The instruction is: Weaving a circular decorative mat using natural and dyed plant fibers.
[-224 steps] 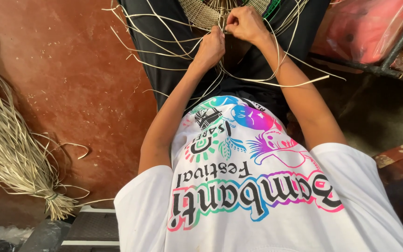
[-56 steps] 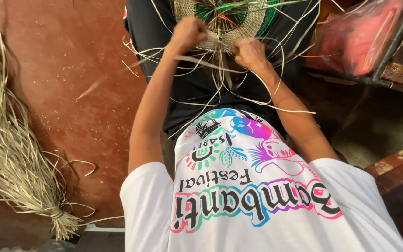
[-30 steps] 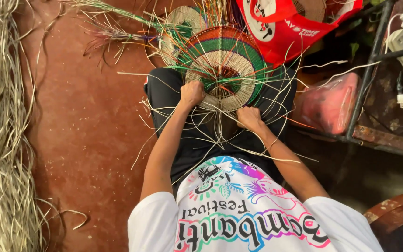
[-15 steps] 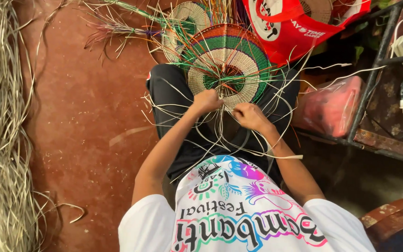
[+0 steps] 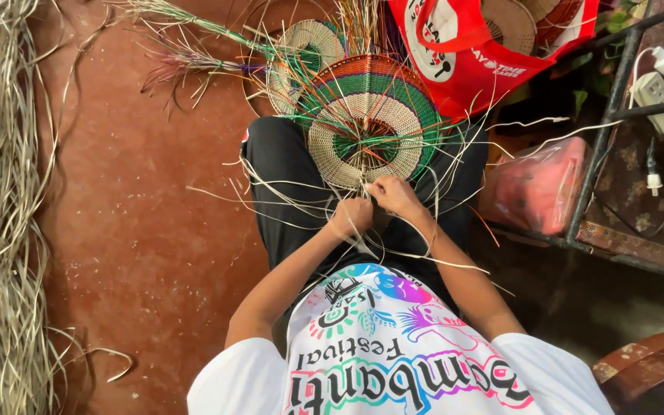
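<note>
Now both hands have drawn in below the woven piece: the left hand (image 5: 351, 217) is fisted around pale straw strands (image 5: 301, 201), the right hand (image 5: 395, 195) pinches strands at its near edge. Further out, the round woven fan (image 5: 370, 123), with green, orange and natural rings, rests on the lap.

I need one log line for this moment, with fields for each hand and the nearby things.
left hand: gripping straw strands | right hand: at edge of woven disc | nearby: red bag
</note>
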